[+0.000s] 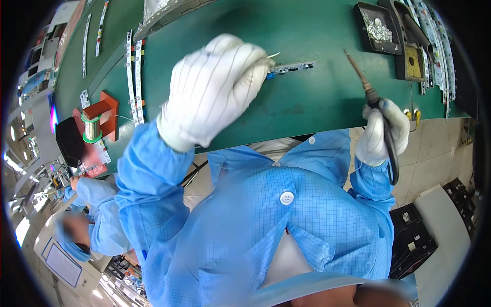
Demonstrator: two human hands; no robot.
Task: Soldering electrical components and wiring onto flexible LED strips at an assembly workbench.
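Note:
My left hand (217,89), in a white striped glove, is closed at the middle of the green bench. Its curled fingers hide what they pinch. A short pale wire (275,55) pokes out beside the fingertips. Next to them a narrow circuit board strip (296,67) with a blue connector (270,75) extends rightward. Whether the fingers touch that strip, I cannot tell. On the right, my gloved right hand (382,134) grips a soldering iron (373,97) by its black handle. Its tip points up and left, apart from the strip.
Back right on the green bench (317,105) stand a black tray (379,28) of solder scraps and an iron stand with a yellow sponge (413,62). Strip boards (434,51) lie beyond. To the left are a solder wire spool (92,128) and more strips (134,77). A co-worker (110,215) sits far left.

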